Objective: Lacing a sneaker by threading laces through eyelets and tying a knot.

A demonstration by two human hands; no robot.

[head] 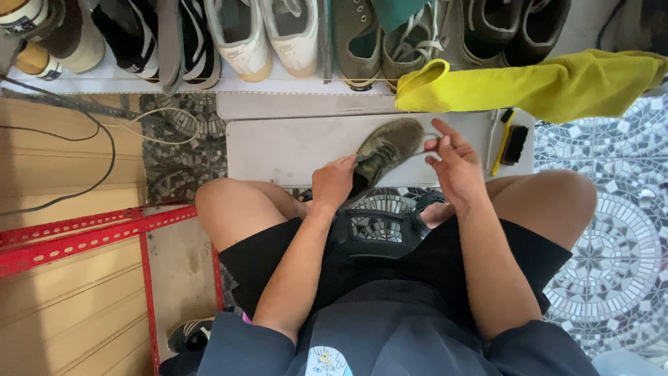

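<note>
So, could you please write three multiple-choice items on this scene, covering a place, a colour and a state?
1. Where does the brush lie?
A. right end of the white board
B. on the floor
C. on the shelf

2. What colour is the cloth?
A. red
B. yellow
C. blue

3. What does the left hand do?
A. hangs free
B. grips the brush
C. holds the olive shoe

Answers: 1 A, it lies beside the right hand; 2 B, bright yellow; 3 C, fingers closed on the heel.
</note>
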